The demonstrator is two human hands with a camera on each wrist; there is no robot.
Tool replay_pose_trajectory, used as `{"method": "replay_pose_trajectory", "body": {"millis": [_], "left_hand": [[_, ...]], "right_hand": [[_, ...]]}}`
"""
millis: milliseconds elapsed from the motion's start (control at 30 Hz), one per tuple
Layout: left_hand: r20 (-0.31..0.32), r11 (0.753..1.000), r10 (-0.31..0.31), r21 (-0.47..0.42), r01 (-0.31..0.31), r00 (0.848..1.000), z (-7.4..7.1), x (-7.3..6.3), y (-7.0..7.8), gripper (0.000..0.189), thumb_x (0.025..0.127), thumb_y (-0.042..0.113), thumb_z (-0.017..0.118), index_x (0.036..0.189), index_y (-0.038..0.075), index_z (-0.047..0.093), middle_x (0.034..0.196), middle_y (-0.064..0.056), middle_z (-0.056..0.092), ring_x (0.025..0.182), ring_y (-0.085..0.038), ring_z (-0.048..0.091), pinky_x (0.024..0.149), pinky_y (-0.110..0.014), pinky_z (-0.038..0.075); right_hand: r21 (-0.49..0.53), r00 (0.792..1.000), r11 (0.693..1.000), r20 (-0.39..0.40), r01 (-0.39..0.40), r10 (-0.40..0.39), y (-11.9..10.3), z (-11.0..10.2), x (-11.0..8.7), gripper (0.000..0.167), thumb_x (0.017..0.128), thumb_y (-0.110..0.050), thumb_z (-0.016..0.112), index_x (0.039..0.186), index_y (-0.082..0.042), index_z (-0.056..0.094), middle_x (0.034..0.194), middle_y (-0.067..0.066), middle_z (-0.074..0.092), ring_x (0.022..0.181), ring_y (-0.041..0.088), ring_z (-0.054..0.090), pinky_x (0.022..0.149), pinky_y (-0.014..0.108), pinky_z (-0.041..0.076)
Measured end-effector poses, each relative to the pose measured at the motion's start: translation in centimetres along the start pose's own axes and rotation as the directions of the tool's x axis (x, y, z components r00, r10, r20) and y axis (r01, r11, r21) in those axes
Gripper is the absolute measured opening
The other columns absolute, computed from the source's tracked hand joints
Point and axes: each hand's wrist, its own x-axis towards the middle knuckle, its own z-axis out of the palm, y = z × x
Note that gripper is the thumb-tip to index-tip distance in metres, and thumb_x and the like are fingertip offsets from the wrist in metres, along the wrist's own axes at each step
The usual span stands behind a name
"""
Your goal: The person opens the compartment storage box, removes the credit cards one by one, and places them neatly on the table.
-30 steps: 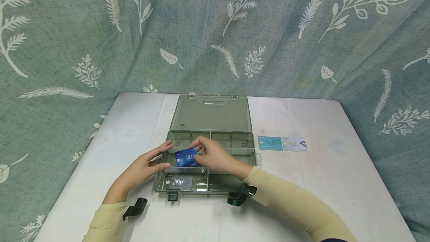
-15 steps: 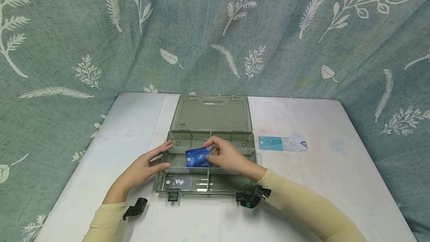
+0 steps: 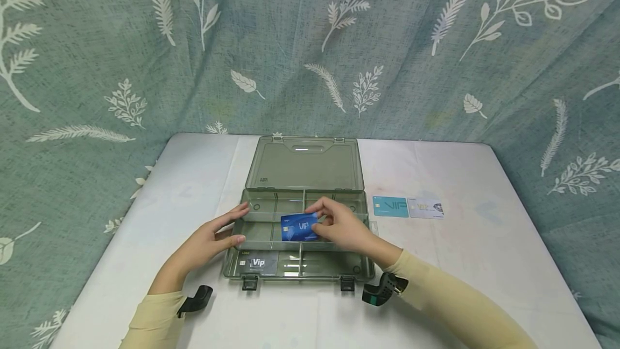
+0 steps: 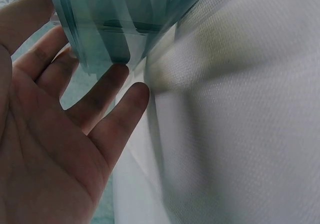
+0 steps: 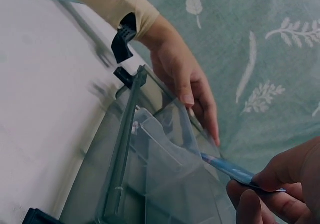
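Observation:
My right hand (image 3: 346,229) pinches the right end of a blue VIP card (image 3: 294,228) between thumb and fingers. The card is face up over the middle of a clear tray (image 3: 259,245), which sits across a smoky-green plastic case (image 3: 335,194). In the right wrist view the card (image 5: 230,170) appears nearly edge-on. My left hand (image 3: 210,238) rests against the left end of the tray and case with its fingers extended; the left wrist view shows those fingers spread beside the case wall (image 4: 107,29). A dark grey Vip card (image 3: 259,263) lies in the front left compartment.
The case's lid (image 3: 307,163) lies folded back behind it. On the white table, a teal VIP card (image 3: 390,207) and a silver VIP card (image 3: 424,208) lie side by side to the right. Two black latches (image 3: 249,283) project from the case's front. A patterned curtain (image 3: 290,42) hangs behind.
My right hand has moved right along the tray, carrying the blue VIP card from its left part to its middle. The left hand has stayed put.

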Motion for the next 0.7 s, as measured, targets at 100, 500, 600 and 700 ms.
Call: {"method": "replay_pose_trajectory", "body": {"millis": [100,500,600,700], "left_hand": [[0.001,1.000,-0.002,-0.001,0.002,1.000,0.0,0.0,0.0,0.065,0.098,0.020,0.070,0.155,0.005,0.042,0.168,-0.010,0.024,0.151,-0.038,0.023,0.117,-0.054,0.033],[0.003,1.000,0.004,-0.008,-0.004,1.000,0.0,0.0,0.2,0.065,0.098,0.019,0.070,0.154,0.004,0.042,0.167,-0.011,0.024,0.151,-0.039,0.023,0.117,-0.055,0.033],[0.003,1.000,0.005,-0.008,-0.004,1.000,-0.1,0.0,0.2,0.064,0.098,0.019,0.070,0.154,0.004,0.043,0.167,-0.011,0.024,0.151,-0.039,0.023,0.117,-0.055,0.033],[0.003,1.000,0.003,-0.004,-0.003,1.000,-0.1,0.0,0.1,0.064,0.098,0.019,0.070,0.154,0.005,0.043,0.167,-0.010,0.024,0.151,-0.039,0.023,0.117,-0.055,0.033]], "right_hand": [[0.003,1.000,1.000,-0.007,-0.009,0.009,0.0,-0.3,-0.3,0.029,0.095,-0.002,0.064,0.124,-0.009,0.064,0.110,0.009,0.065,0.062,0.013,0.053,0.052,0.022,0.047],[0.004,0.999,1.000,-0.050,-0.016,0.016,0.9,-2.1,-1.4,0.030,0.097,-0.008,0.065,0.127,-0.015,0.066,0.110,0.005,0.067,0.073,0.018,0.061,0.063,0.032,0.059],[0.021,0.998,1.000,-0.061,-0.018,0.019,1.1,-2.6,-1.8,0.031,0.097,-0.007,0.065,0.127,-0.013,0.066,0.110,0.008,0.067,0.077,0.020,0.064,0.066,0.037,0.062],[0.027,0.996,0.999,-0.078,-0.036,0.038,1.4,-3.1,-2.2,0.031,0.097,-0.008,0.066,0.128,-0.014,0.067,0.113,0.011,0.065,0.079,0.022,0.065,0.070,0.042,0.063]]}}
